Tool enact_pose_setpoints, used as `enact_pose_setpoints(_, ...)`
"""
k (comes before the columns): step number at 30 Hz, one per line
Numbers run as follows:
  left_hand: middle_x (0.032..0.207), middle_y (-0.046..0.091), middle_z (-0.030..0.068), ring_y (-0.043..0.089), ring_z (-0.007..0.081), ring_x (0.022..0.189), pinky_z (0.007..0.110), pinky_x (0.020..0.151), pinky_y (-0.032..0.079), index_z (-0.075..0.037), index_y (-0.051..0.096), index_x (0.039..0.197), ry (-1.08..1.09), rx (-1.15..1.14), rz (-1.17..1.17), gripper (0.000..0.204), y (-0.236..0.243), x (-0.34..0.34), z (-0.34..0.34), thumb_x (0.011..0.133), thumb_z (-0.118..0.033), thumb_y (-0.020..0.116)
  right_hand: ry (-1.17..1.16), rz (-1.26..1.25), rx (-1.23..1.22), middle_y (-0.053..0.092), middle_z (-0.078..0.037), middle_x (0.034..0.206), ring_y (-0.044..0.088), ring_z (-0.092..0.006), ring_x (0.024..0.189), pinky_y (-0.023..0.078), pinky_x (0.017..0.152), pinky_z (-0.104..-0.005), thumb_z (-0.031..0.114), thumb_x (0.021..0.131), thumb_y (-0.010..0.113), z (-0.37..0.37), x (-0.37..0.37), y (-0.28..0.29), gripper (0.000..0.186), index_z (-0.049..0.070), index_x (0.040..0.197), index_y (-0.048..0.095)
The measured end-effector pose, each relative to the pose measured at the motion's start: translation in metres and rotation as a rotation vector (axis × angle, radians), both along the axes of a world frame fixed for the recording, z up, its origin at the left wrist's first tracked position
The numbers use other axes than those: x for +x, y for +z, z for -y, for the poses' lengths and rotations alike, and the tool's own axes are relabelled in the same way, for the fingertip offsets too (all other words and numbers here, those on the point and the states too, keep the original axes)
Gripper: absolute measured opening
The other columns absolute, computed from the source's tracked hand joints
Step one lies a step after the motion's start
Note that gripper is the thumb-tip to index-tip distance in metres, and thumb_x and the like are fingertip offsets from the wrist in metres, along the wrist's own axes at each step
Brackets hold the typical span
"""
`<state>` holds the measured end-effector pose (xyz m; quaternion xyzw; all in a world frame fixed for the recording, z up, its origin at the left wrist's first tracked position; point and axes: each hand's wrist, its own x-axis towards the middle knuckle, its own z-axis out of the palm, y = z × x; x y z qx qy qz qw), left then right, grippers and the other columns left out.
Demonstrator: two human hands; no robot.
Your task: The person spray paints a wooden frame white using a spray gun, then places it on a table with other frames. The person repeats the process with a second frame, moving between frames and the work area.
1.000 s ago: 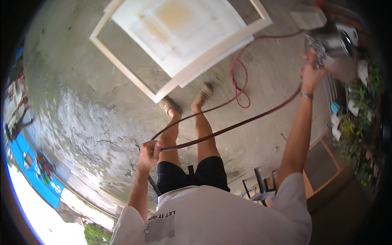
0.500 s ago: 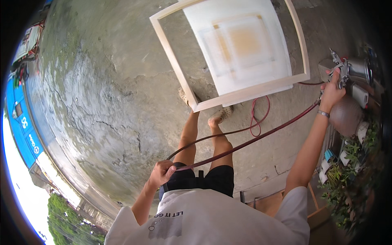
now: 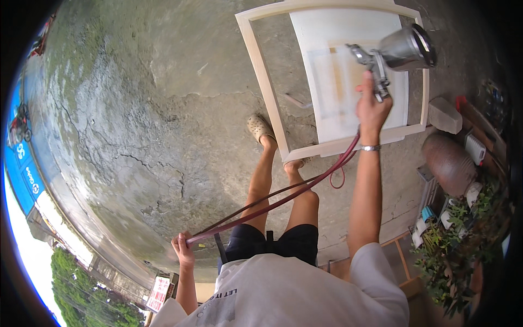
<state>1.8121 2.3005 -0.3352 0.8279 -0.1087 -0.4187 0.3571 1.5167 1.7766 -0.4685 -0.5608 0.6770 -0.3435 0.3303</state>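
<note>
My right hand [image 3: 375,113] is closed around the handle of a silver spray gun [image 3: 402,50] with a metal cup. It holds the gun over a pale wooden frame [image 3: 265,76] and a white board [image 3: 348,26] with faint tan, square-shaped overspray marks. The gun hides part of the board. A dark red hose [image 3: 272,206] runs from below the gun to my left hand [image 3: 183,249], which grips it low on the left, beside my hip. The hose doubles back from there toward the frame.
Cracked, stained concrete [image 3: 152,120] spreads to the left. At the right stand a grey block [image 3: 445,115], a large brown clay jar [image 3: 451,163] and potted plants [image 3: 457,234]. A thin red hose loop [image 3: 339,180] lies by the frame's near edge, close to my feet.
My right hand has swung the spray gun left from the right side to over the board. My left hand has drawn the hose farther left and down. The view has shifted.
</note>
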Motion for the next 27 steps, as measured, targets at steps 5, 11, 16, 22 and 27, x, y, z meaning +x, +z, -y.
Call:
enact_pose_setpoints(5,0.051,0.032,0.0002,0.03,0.0118,0.049,0.032,0.05,0.022,-0.01,0.03,0.055,0.226,-0.07,0.007,0.057,-0.011,0.023,-0.012,0.106,-0.034,0.041,0.17,0.172,0.046,0.062,-0.001,0.059,0.046,-0.0037,0.043,0.033,0.04,-0.0237,0.037,0.095,0.069,-0.039,0.064,0.01,0.038,0.002,0.078,0.069)
enact_pose_setpoints(11,0.053,0.03,-0.0005,0.027,0.0116,0.051,0.032,0.05,0.021,-0.01,0.028,0.056,0.323,-0.114,-0.044,0.056,-0.021,0.042,-0.033,0.105,-0.033,0.042,0.375,0.241,0.313,0.051,0.0,0.056,0.044,-0.0088,0.054,0.038,0.05,-0.0296,0.031,0.093,0.071,-0.067,0.093,0.034,0.035,-0.001,0.078,0.064)
enact_pose_setpoints(16,0.053,0.032,-0.0006,0.027,0.0105,0.051,0.031,0.05,0.02,-0.01,0.032,0.057,0.19,-0.036,-0.022,0.055,-0.02,0.033,-0.037,0.105,-0.033,0.044,0.426,0.138,0.135,0.049,-0.005,0.055,0.045,-0.013,0.05,0.038,0.049,-0.0312,0.029,0.093,0.071,-0.05,0.106,0.042,0.037,0.0,0.074,0.059)
enact_pose_setpoints(22,0.051,0.033,-0.0012,0.028,0.0097,0.048,0.031,0.048,0.02,-0.011,0.032,0.053,0.069,0.107,0.012,0.059,-0.003,-0.002,-0.018,0.106,-0.036,0.04,0.273,0.022,-0.029,0.05,-0.006,0.054,0.043,-0.0149,0.048,0.04,0.049,-0.0328,0.029,0.092,0.073,-0.002,0.07,0.012,0.038,0.0,0.072,0.057)
enact_pose_setpoints(27,0.054,0.037,-0.0022,0.032,0.0076,0.053,0.029,0.05,0.022,-0.008,0.041,0.059,0.077,0.135,0.023,0.055,0.01,-0.042,0.001,0.105,-0.037,0.048,0.201,-0.013,-0.074,0.053,-0.006,0.055,0.046,-0.0131,0.05,0.042,0.051,-0.0306,0.027,0.092,0.072,0.035,0.019,0.005,0.034,-0.001,0.076,0.062)
